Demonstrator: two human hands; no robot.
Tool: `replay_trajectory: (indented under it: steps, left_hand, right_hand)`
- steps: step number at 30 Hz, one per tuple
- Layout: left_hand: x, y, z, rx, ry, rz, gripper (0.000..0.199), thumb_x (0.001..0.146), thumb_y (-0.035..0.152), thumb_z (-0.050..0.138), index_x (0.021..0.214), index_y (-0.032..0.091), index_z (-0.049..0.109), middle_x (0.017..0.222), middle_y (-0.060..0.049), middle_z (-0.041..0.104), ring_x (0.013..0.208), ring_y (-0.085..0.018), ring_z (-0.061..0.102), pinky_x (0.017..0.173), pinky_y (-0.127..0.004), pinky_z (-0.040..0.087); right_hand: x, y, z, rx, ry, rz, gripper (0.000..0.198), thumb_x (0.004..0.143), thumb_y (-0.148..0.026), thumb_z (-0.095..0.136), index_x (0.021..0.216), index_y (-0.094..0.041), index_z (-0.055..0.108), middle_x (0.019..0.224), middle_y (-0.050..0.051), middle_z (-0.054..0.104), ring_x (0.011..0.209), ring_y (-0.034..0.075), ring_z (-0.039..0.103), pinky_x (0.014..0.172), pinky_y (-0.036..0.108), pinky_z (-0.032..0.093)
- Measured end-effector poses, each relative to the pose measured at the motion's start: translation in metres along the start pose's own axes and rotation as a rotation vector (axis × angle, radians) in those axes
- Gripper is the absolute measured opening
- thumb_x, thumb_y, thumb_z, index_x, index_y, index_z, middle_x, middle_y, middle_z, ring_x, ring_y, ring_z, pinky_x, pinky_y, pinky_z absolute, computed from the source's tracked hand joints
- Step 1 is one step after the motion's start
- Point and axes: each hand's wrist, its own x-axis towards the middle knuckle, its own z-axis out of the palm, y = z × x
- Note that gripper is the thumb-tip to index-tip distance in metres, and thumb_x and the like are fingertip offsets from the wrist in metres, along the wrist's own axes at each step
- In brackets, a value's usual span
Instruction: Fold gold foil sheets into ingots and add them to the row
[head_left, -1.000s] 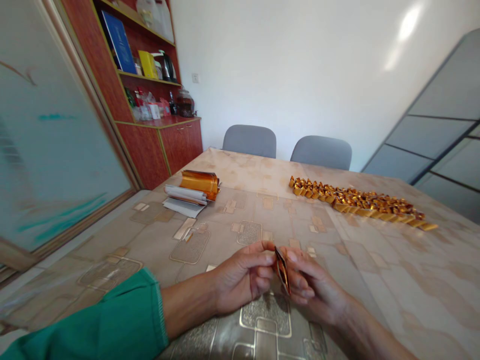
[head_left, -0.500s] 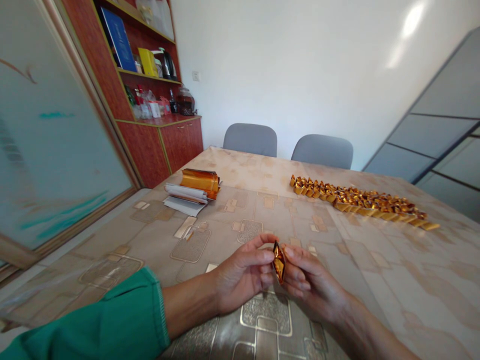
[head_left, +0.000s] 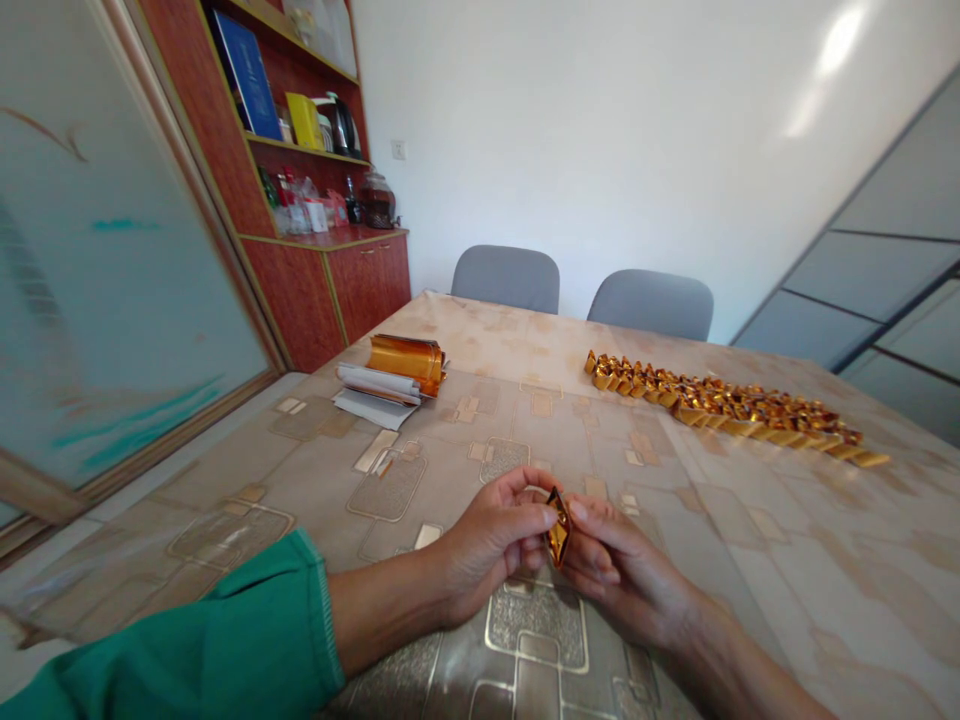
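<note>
Between my two hands, above the near part of the table, is a small folded gold foil paper ingot (head_left: 558,540), its pointed ends up and down. My left hand (head_left: 491,545) grips its left side, with the thumb pressed on the shiny face. My right hand (head_left: 626,560) pinches the right edge between thumb and fingers. Farther off at the right, rows of finished gold paper ingots (head_left: 720,398) lie packed side by side. A stack of curled gold foil paper sheets (head_left: 405,362) with whitish backs (head_left: 375,385) rests at the left.
A patterned tablecloth (head_left: 480,420) covers the table. Beyond its far edge stand two grey chairs (head_left: 506,278) against the white wall. A red-brown cabinet (head_left: 322,285) with a kettle (head_left: 345,128) and jars is at the back left, beside a frosted glass door (head_left: 112,270).
My left thumb has shifted slightly further onto the face of the paper ingot. The whole view has moved a little, so the surroundings appear slightly further right.
</note>
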Motion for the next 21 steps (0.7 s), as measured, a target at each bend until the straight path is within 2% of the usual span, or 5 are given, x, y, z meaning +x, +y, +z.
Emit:
replay_trajectory:
  steps: [5,11,16,21]
  left_hand:
    - [0.0004,-0.0023,-0.0006,0.017,-0.02,0.027,0.033,0.073,0.03,0.078,0.092,0.018,0.054,0.064,0.007,0.051,0.049,-0.003,0.04,0.047,-0.016,0.028]
    - [0.0007,-0.0004,0.0005,0.086,0.053,-0.015,0.03,0.073,0.028,0.075,0.089,0.02,0.05,0.057,0.009,0.048,0.043,-0.004,0.033,0.044,-0.018,0.022]
    - [0.0009,0.0016,-0.0023,0.022,0.007,-0.054,0.036,0.071,0.029,0.079,0.093,0.019,0.054,0.065,0.006,0.052,0.049,-0.004,0.043,0.049,-0.018,0.028]
    - [-0.0018,0.0064,0.0009,0.062,-0.005,-0.081,0.04,0.064,0.019,0.081,0.094,0.018,0.055,0.074,0.005,0.056,0.055,-0.006,0.051,0.052,-0.018,0.034]
  right_hand:
    - [0.0004,0.0014,-0.0006,-0.032,-0.016,-0.007,0.037,0.09,-0.036,0.068,0.061,-0.016,0.054,0.044,-0.01,0.037,0.04,0.005,0.019,0.04,0.018,0.023]
    - [0.0004,0.0021,-0.0003,-0.046,-0.026,0.039,0.028,0.089,-0.038,0.069,0.073,-0.016,0.061,0.045,-0.01,0.037,0.041,0.006,0.021,0.043,0.019,0.026]
    - [-0.0005,0.0017,-0.0011,0.008,-0.023,0.019,0.031,0.089,-0.036,0.069,0.067,-0.016,0.058,0.048,-0.009,0.035,0.043,0.006,0.021,0.043,0.018,0.025]
    - [-0.0002,0.0026,-0.0019,0.036,-0.006,0.031,0.025,0.087,-0.033,0.072,0.072,-0.016,0.061,0.048,-0.01,0.036,0.043,0.005,0.018,0.043,0.018,0.025]
